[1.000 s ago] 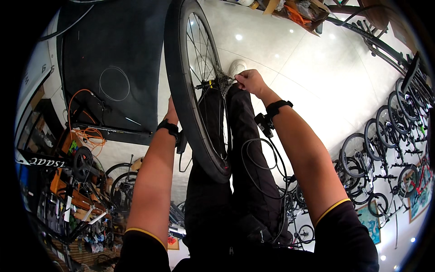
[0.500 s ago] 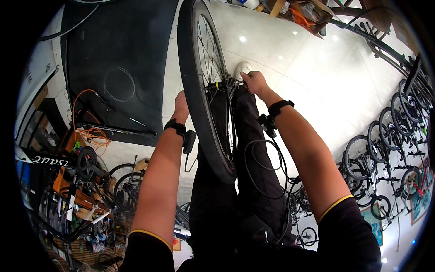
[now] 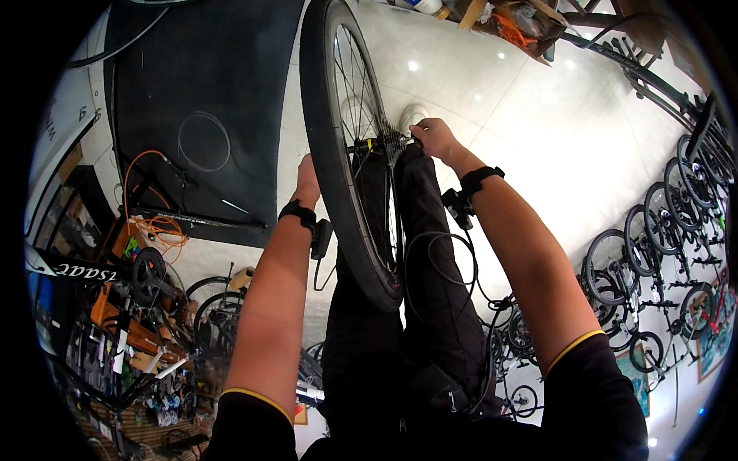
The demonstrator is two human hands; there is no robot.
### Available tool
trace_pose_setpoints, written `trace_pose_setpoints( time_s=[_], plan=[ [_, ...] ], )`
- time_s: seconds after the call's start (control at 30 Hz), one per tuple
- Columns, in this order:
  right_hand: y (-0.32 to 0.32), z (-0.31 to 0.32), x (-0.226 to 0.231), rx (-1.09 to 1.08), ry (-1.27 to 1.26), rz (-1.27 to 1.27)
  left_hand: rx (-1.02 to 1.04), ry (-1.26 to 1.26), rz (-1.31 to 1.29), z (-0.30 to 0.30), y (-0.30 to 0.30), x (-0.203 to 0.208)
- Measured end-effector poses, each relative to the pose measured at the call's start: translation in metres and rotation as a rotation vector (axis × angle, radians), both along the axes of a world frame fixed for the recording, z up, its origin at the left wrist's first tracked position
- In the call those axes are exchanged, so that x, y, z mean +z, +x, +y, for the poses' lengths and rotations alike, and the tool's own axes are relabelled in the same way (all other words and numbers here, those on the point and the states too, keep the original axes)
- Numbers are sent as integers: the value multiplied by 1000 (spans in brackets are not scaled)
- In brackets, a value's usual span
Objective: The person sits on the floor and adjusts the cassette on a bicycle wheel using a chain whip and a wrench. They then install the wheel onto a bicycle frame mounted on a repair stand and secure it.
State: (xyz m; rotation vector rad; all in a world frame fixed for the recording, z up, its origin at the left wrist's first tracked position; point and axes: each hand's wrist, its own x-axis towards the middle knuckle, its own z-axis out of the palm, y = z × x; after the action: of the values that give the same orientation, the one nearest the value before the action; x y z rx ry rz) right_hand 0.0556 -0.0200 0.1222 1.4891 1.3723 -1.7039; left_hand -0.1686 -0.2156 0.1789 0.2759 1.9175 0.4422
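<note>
A bicycle wheel (image 3: pixel 320 131) with a black tyre and thin spokes stands upright before my legs, its lower part between my knees. A cassette of sprockets (image 3: pixel 393 144) sits on the right side of its hub (image 3: pixel 360 146), which carries a yellow mark. My right hand (image 3: pixel 435 138) is closed at the axle end just outside the cassette, thumb and forefinger pinched together. On the wheel's other side is my left hand (image 3: pixel 307 180), level with the hub. The tyre hides its fingers, so its grip does not show.
A black mat (image 3: pixel 231 84) with a coiled wire (image 3: pixel 204 141) and an orange hose (image 3: pixel 127 184) lies on the left. Cluttered shelves (image 3: pixel 146 338) stand nearer. Bicycles (image 3: pixel 646 230) line the right; an open box (image 3: pixel 523 27) is at the back. A black cable (image 3: pixel 477 269) hangs by my right leg.
My right hand has shifted very slightly, staying at the axle end. The sprockets look more smeared now, and the cable loop by my right leg has swung a little left.
</note>
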Motion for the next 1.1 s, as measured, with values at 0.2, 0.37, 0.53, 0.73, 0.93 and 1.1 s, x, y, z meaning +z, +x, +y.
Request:
trace_pose_setpoints(
  time_s=[0.2,0.37,0.53,0.73,0.93,1.1],
  plan=[
    [-7,17,27,-71,-324,-106,152,45,-31,-1,0,6],
    [-2,19,25,-147,-377,-80,-31,-36,-2,-1,-6,0],
    [-13,18,36,-226,-278,-40,-217,27,94,-5,-6,-2],
    [-17,32,32,66,-322,-146,-92,27,40,0,-5,7],
    [-21,28,45,13,-351,-186,-189,122,-3,-8,-8,-4],
    [-5,25,29,126,-56,-128,29,67,-146,-22,-4,-20]
  ],
)
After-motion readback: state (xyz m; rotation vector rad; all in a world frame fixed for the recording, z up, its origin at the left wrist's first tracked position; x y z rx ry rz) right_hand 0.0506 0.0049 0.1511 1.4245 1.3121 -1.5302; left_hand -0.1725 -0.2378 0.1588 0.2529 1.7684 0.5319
